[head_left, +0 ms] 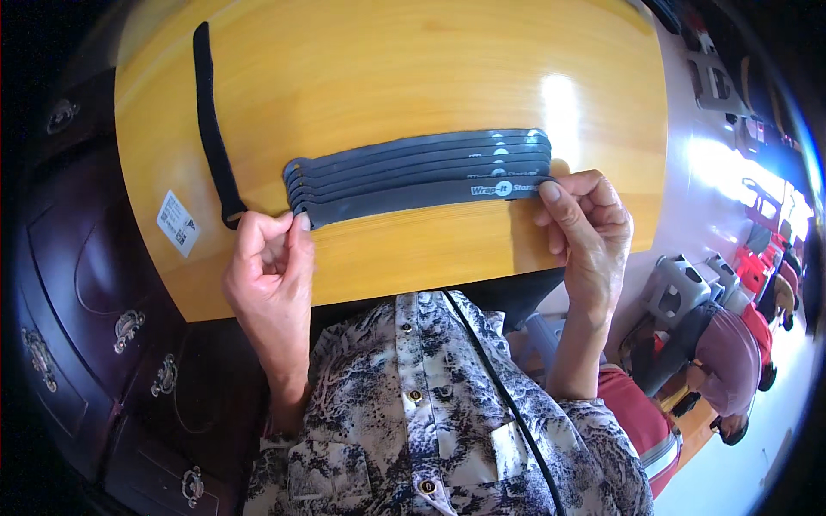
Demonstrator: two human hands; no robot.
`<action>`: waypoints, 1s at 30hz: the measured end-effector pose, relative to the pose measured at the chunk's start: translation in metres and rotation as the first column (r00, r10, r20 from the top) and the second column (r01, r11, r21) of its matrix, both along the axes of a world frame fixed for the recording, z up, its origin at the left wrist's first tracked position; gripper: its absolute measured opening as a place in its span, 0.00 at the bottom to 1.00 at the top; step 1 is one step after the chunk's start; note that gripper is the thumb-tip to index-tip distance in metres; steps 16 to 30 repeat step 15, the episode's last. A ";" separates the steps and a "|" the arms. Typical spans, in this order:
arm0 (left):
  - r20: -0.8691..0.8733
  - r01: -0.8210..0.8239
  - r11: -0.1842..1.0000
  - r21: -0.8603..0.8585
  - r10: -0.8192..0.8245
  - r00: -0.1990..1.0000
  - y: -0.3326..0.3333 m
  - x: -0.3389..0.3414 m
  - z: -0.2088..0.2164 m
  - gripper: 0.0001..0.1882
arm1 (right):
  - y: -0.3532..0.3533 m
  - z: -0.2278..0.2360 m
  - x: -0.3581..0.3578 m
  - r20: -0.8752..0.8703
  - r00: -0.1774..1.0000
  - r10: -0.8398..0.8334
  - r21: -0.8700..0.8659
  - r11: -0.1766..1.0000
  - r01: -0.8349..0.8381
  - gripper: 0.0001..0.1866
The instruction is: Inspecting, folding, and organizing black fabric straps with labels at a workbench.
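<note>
Several dark grey cable straps lie overlapped in a neat stack across the table, their looped ends to the left and pale printing near the right ends. The nearest strap [387, 201] is pinched at both ends. My left hand [274, 258] grips its looped left end between thumb and index finger. At the other end, my right hand [589, 219] holds the strap's right tip the same way. A single black strap [212, 129] lies apart on the left, running away from me, its near end close to my left hand.
The yellow wooden table [413, 77] carries a white label [177, 224] at its left. Dark cabinets with ornate metal handles [129, 330] stand to the left. On the right are grey plastic stools [680, 288] and other people, one in a mauve shirt [730, 357].
</note>
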State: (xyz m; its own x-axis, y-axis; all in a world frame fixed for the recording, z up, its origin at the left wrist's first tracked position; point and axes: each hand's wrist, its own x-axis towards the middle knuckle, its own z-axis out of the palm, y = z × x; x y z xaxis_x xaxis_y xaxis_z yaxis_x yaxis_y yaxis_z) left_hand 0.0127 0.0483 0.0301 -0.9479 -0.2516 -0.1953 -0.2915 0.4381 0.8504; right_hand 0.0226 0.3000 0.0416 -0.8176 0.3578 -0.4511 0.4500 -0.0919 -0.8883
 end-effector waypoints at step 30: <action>0.062 0.007 0.999 0.038 -0.009 0.998 0.005 -0.004 0.008 0.10 | 0.002 0.002 -0.004 -0.008 1.000 0.000 0.028 1.000 0.000 0.06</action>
